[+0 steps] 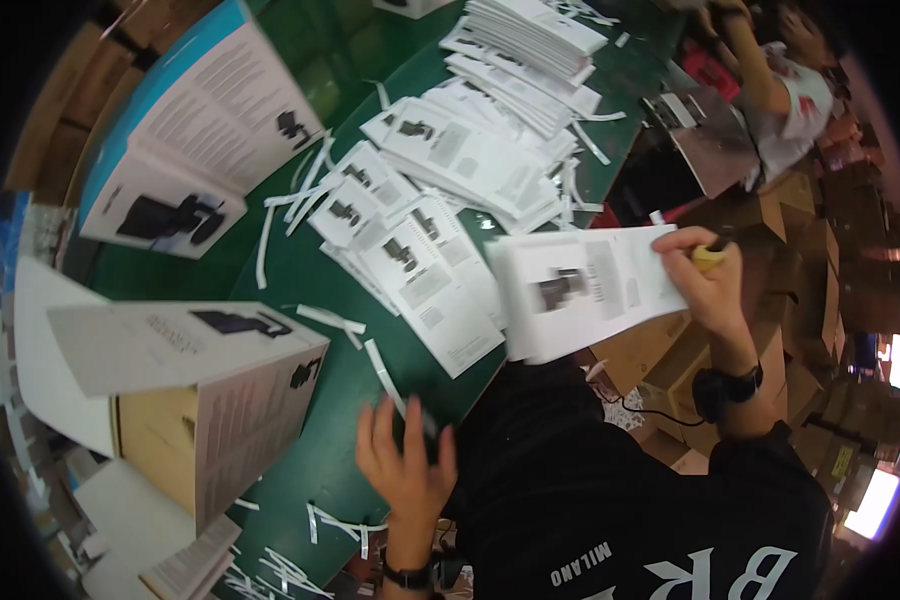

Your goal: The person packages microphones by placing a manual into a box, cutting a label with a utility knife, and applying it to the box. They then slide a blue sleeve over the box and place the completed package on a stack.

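The sheaf of leaflets point(595, 295) is held up below and to the right of the big pile of leaflets point(470, 155), out past the edge of the green bench point(320, 420). The right hand point(705, 275) pinches it by one short end, thumb on top, presumably so the printed face stays uncovered and the far end hangs free. A small yellow thing point(710, 257) is tucked in that same hand, perhaps to keep it ready; its kind is unclear.

The left hand point(405, 455) is well below the pile, fingers spread, near a white strip point(384, 375). A dark patch between its fingers is too blurred to name.

Several loose leaflets point(430, 285) lie fanned just below the pile, picture sides up, which probably makes them easy to tell apart and lift. The open carton point(245, 430), below and left of the pile, stands with its flap raised, seemingly placed to leave the leaflets within reach.
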Motion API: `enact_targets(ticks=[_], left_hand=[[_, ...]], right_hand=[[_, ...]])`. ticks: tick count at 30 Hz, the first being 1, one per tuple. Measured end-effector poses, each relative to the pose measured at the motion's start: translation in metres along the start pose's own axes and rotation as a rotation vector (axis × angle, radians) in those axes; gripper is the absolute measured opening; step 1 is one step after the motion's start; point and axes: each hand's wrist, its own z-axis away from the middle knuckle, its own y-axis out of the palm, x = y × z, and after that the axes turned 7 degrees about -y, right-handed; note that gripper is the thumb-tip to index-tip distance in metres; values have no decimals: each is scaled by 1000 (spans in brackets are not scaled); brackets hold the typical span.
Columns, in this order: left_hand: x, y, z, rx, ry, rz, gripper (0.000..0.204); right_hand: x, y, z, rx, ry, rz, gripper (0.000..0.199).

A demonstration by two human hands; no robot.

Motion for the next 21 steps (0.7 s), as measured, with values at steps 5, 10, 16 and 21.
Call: enact_targets(ticks=[5,10,16,21], left_hand=[[19,3,-25,249,-37,-205,68],[33,-121,80,446,-262,-341,52],[38,-230,64,-151,-307,-353,28],[44,-277,105,-206,-419,-354,26]], right_hand=[[-51,-51,22,81,134,718,12],[11,-80,17,-178,-2,245,23],[160,12,-17,-392,-416,-366,33],[308,48,-36,-75,-825,-311,35]])
